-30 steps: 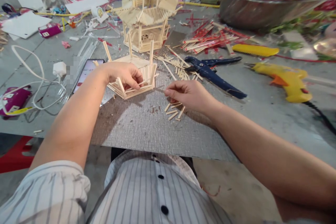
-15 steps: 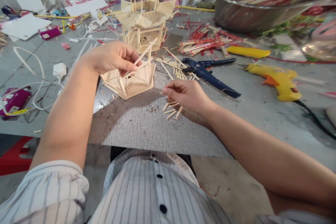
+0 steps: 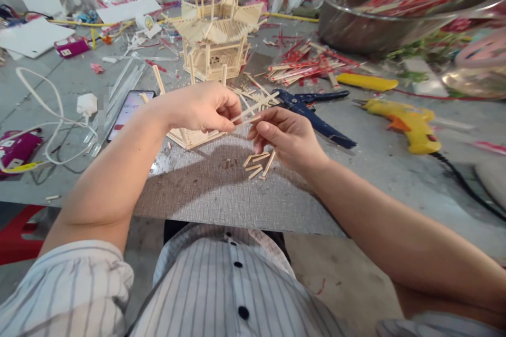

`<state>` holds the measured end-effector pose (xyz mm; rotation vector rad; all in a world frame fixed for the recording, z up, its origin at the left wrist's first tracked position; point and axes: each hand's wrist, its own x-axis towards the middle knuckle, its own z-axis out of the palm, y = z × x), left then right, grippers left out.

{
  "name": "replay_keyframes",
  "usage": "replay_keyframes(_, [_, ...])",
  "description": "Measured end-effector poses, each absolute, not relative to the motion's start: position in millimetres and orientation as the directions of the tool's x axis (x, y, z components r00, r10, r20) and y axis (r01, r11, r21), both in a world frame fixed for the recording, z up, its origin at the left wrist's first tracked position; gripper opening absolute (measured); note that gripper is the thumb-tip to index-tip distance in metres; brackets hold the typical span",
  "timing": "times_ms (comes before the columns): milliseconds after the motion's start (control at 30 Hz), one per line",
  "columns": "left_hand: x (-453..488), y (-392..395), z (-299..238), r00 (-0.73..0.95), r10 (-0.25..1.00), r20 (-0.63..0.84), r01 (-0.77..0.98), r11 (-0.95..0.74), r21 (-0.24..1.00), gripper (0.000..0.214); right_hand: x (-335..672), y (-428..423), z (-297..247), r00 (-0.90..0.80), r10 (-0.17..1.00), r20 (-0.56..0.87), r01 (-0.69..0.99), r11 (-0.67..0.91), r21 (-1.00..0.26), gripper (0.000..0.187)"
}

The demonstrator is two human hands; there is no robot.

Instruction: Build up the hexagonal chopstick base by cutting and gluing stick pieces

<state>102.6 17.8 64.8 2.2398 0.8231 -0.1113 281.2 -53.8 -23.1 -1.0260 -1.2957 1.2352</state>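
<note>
My left hand (image 3: pixel 207 108) pinches thin wooden sticks (image 3: pixel 259 104), which point right and look like two pieces spread in a narrow V. The thumb and fingers of my right hand (image 3: pixel 288 134) close on the end of the lower stick. Beneath my left hand lies a base of side-by-side sticks (image 3: pixel 192 139), partly hidden, with upright posts (image 3: pixel 158 79) along its edge. Several short cut sticks (image 3: pixel 255 168) lie below my right hand. Behind stands a tiered stick pavilion (image 3: pixel 215 29).
Blue-handled cutters (image 3: pixel 316 116), a yellow glue gun (image 3: pixel 411 124) and a yellow cutter knife (image 3: pixel 366 82) lie to the right. A metal basin (image 3: pixel 336 26) holds red-wrapped sticks. At left are a phone (image 3: pixel 128 110), clear glue sticks (image 3: pixel 118 89) and a white charger (image 3: pixel 87 104).
My left hand has moved right, bringing the sticks away from above the base. My right hand has risen slightly to meet the stick's end. The phone now shows beside my left forearm.
</note>
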Motion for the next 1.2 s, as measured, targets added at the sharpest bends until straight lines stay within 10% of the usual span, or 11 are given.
replay_keyframes(567, [63.1,66.1,60.2,0.589,0.76,-0.277,0.757,-0.397,0.52,0.037,241.9,-36.3,-21.9,-0.011,0.952,-0.307,-0.157,-0.305,-0.939,0.01])
replay_keyframes(1200, [77.0,73.2,17.7,0.588,0.64,-0.495,0.807,-0.42,0.416,0.02,221.8,-42.1,-32.2,0.047,0.956,-0.288,-0.226,-0.271,-0.936,0.007])
